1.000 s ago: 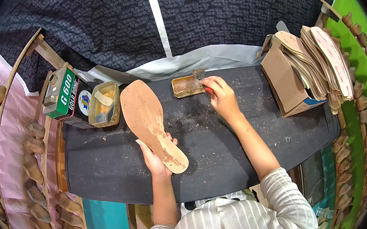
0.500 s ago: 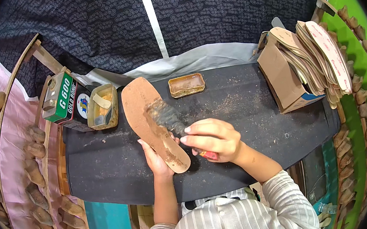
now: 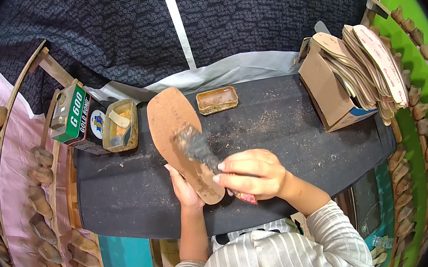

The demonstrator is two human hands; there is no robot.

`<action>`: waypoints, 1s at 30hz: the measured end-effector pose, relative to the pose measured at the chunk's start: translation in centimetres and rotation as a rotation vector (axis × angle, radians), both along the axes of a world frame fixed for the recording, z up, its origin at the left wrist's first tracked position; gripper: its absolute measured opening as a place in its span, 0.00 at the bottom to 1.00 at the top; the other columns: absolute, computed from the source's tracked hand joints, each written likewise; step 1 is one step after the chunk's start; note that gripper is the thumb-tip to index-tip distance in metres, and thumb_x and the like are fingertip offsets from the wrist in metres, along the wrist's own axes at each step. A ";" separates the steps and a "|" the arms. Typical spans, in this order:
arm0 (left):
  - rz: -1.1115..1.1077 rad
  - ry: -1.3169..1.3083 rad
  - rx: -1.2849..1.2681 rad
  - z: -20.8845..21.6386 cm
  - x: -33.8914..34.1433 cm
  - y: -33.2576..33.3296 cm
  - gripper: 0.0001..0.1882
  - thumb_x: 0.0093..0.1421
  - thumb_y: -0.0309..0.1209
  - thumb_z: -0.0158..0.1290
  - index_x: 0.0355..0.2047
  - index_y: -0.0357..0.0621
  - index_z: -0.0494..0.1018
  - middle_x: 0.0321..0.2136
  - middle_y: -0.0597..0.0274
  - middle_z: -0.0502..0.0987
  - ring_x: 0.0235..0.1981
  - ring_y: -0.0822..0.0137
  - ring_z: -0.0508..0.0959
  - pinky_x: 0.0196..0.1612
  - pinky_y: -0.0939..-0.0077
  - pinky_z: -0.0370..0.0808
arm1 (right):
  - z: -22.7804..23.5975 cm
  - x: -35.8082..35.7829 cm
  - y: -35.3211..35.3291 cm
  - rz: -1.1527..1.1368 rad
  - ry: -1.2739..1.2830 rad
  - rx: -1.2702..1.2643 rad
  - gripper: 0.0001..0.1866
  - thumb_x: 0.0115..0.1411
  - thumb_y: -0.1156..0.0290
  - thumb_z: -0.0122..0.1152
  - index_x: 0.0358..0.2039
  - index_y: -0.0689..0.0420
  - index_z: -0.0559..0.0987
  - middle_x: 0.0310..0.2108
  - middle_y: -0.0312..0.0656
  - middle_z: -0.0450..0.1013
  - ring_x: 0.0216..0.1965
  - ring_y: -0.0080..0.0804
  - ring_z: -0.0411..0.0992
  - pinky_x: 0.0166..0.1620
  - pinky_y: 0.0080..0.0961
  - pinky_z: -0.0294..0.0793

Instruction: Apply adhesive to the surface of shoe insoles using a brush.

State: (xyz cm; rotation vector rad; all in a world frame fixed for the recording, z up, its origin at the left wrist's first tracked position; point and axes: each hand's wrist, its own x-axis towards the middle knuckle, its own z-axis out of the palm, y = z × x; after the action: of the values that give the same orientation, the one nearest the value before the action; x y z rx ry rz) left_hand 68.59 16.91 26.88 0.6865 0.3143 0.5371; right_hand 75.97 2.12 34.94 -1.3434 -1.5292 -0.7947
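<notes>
A tan, sole-shaped shoe insole (image 3: pixel 166 111) is held tilted above the dark table, its wide end pointing away from me. My left hand (image 3: pixel 184 190) grips its lower left edge near the heel, with the thumb on the side and the other fingers hidden beneath. In my right hand (image 3: pixel 256 175) the fingers close round the handle of a dark, paint-crusted brush (image 3: pixel 193 145), whose red end shows below the palm. The bristles lie against the middle of the insole's upper face. Around the heel the surface looks darker and patchy.
A green and black metal can (image 3: pixel 74 117) stands at the left beside a yellowish tub (image 3: pixel 133 134) with a spatula in it. Behind the brush sits a shallow amber tray (image 3: pixel 217 101). To the right, a cardboard box (image 3: pixel 327 98) holds several insoles (image 3: pixel 373 59). Racks of shoe lasts (image 3: pixel 41 203) flank the table.
The insole has shifted slightly right and turned a little more upright. My right hand and the brush have moved slightly down and to the right, with the bristles still on the insole's middle.
</notes>
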 end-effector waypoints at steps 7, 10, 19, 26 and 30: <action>-0.038 0.023 0.011 -0.4 0.0 0.8 0.33 0.64 0.59 0.28 0.50 0.43 0.63 0.38 0.57 0.72 0.40 0.63 0.74 0.39 0.64 0.75 | 0.0 -0.5 -1.1 0.128 0.051 -0.132 0.12 0.44 0.73 0.63 0.32 0.61 0.80 0.32 0.43 0.74 0.30 0.35 0.75 0.31 0.26 0.77; -0.234 -0.247 0.095 -0.9 -0.2 1.7 0.33 0.64 0.59 0.28 0.49 0.43 0.63 0.36 0.57 0.72 0.40 0.62 0.74 0.37 0.63 0.75 | -0.1 -0.6 -1.8 0.211 0.009 -0.208 0.10 0.46 0.72 0.64 0.30 0.61 0.81 0.31 0.43 0.75 0.29 0.33 0.75 0.30 0.23 0.76; -0.071 -0.053 -0.066 1.1 0.2 -0.4 0.33 0.65 0.58 0.28 0.50 0.41 0.64 0.33 0.55 0.73 0.32 0.63 0.74 0.38 0.66 0.74 | 0.4 0.5 -1.1 -0.026 0.125 -0.112 0.16 0.38 0.78 0.62 0.33 0.60 0.80 0.34 0.44 0.73 0.31 0.40 0.75 0.34 0.30 0.77; -0.124 -0.099 0.005 -0.1 0.1 1.0 0.32 0.65 0.57 0.28 0.52 0.43 0.63 0.40 0.58 0.72 0.37 0.63 0.74 0.39 0.67 0.73 | 0.1 0.1 -2.3 0.180 0.248 -0.255 0.18 0.35 0.82 0.59 0.32 0.60 0.79 0.32 0.43 0.73 0.31 0.39 0.75 0.33 0.29 0.76; 0.007 0.013 -0.126 0.4 0.4 0.0 0.32 0.65 0.57 0.28 0.53 0.44 0.63 0.41 0.60 0.71 0.37 0.64 0.73 0.39 0.65 0.72 | -0.3 0.5 -1.5 0.039 0.290 -0.105 0.18 0.37 0.80 0.64 0.34 0.61 0.79 0.33 0.44 0.73 0.31 0.40 0.75 0.33 0.30 0.76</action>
State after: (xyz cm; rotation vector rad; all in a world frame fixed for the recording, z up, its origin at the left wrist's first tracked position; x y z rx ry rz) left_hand 68.99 16.96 27.32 0.5670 0.3603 0.5151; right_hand 76.44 0.64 34.59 -1.4316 -1.3768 -0.4757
